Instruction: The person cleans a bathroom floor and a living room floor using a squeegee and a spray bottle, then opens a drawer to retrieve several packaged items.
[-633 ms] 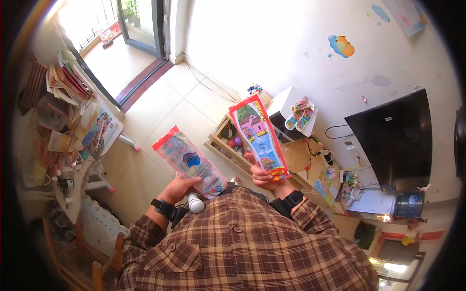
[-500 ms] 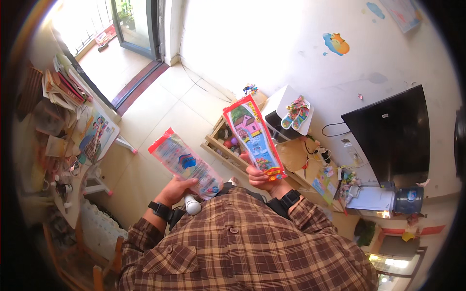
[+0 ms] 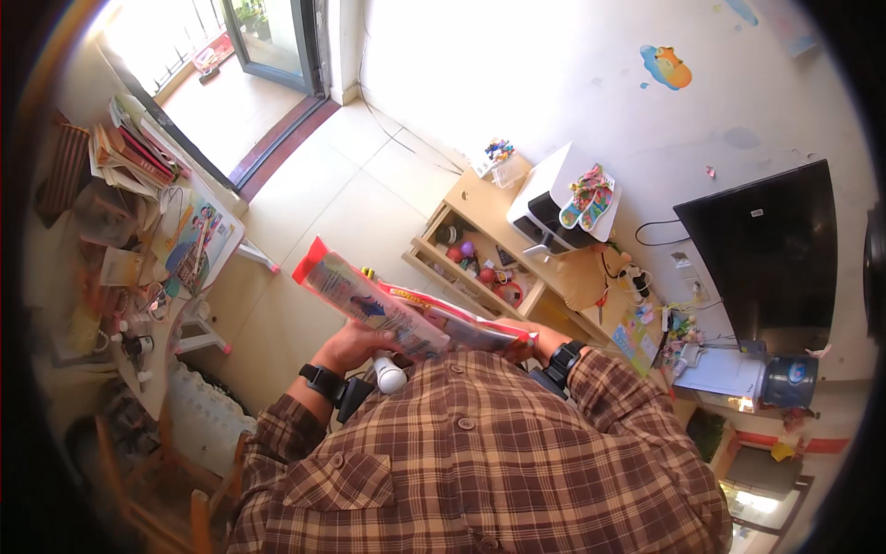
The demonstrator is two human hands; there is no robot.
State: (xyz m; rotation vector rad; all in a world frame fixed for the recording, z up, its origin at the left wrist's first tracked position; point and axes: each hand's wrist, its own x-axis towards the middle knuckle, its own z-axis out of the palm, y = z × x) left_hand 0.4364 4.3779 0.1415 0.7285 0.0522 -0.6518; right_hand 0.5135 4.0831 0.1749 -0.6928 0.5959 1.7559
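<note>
The tiled floor (image 3: 360, 198) lies well below, with a low wooden shelf (image 3: 480, 249) of small toys to the far right. Near the chest, two flat plastic-wrapped toy packages overlap: the left package (image 3: 369, 303) angled up to the left, the right package (image 3: 461, 325) lying flatter behind it. The left hand (image 3: 346, 346) is closed around the left package's lower end; the right hand (image 3: 535, 340) grips the other, fingers mostly hidden. Slick wrapping held only at one end could slide free and drop to the floor; where the packages cross, one could snag on the other.
</note>
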